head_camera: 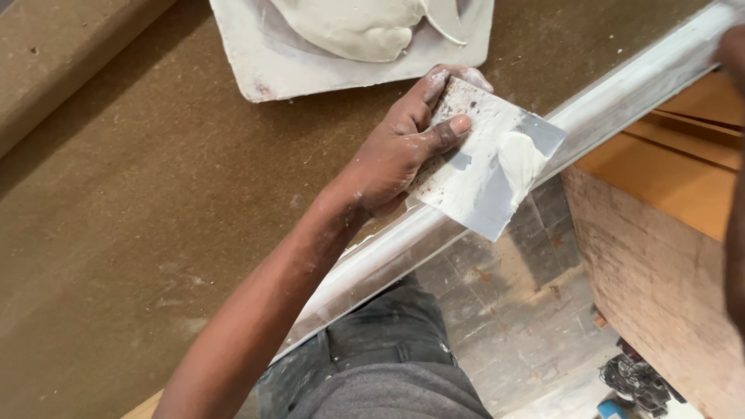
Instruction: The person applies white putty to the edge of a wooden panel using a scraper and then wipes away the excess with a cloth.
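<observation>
putty [518,161] smears the scraper blade [485,167] in the left hand's [400,151] grip; right hand mostly cut off.

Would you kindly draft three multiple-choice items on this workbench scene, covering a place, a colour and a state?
1. Where does the white square tray of putty lie?
A. on the brown board surface
B. on the tiled floor
C. on the wooden cabinet

2. What colour is the putty lump on the flat metal scraper blade?
A. red
B. off-white
C. black

3. What is the left hand doing?
A. lying open and empty
B. gripping the scraper blade
C. resting in the tray

Answers:
1. A, as the tray sits on the brown board at the top of the view.
2. B, as a pale blob clings near the blade's edge.
3. B, as thumb and fingers clamp the blade, held over the white-coated board edge.
</observation>
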